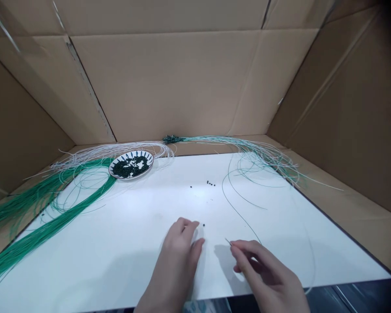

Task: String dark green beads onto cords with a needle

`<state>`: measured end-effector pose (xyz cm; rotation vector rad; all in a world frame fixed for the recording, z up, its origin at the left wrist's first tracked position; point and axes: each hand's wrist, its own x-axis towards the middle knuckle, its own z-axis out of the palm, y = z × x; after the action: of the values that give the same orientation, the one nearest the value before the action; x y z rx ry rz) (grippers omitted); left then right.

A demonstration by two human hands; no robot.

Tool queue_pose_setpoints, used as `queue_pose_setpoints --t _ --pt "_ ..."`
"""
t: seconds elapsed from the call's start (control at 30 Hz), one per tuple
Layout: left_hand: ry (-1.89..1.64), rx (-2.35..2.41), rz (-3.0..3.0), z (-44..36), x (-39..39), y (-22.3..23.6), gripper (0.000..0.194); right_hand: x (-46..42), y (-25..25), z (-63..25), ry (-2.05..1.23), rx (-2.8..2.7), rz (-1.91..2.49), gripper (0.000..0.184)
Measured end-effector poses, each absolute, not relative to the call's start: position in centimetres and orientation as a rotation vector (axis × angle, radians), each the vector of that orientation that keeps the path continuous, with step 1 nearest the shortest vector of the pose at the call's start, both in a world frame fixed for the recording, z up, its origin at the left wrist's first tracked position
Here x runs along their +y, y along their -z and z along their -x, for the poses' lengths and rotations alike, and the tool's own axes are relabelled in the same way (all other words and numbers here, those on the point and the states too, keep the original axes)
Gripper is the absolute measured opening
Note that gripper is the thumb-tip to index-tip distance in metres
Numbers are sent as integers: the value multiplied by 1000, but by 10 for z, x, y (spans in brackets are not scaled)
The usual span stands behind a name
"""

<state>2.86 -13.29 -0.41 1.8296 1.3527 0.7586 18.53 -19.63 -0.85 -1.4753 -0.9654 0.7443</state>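
Note:
Over the front of the white board, my left hand (180, 254) is open, thumb and index finger apart. A tiny black bead (203, 225) lies on the board just beyond its fingertips. To the right, my right hand (267, 267) pinches a thin thread (227, 241) between thumb and index finger, its short end poking out to the left. A faint pale loop of thread (313, 261) shows beside that hand; I cannot tell whether it is the same strand. Farther back, several more black beads (211, 183) lie in a small group, with a single one to their left.
A patterned plate (150, 161) with many dark beads stands at the back left. Green thread bundles (52, 226) and white threads (94, 152) lie at left. Pale green threads (260, 158) with a dark beaded end (172, 139) lie along the back. Cardboard walls (169, 78) enclose the board (124, 226).

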Motion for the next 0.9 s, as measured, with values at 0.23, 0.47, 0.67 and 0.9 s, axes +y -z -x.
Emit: queue_pose_setpoints --t 0.23,0.47,0.67,0.9 --pt "-752 1338 -1807 -51 -115 6 21 -192 12 -185 -788 -997 1451 16" --pt "-720 964 -1110 -24 -138 -12 19 -193 -12 -171 -981 -978 1271 14" --pt "-792 900 -974 -11 -146 -26 22 -197 -26 -154 -868 -1102 1218 17" --pt "-820 939 -1094 1 -152 -34 11 -197 -31 -145 -676 -1274 1205 20"
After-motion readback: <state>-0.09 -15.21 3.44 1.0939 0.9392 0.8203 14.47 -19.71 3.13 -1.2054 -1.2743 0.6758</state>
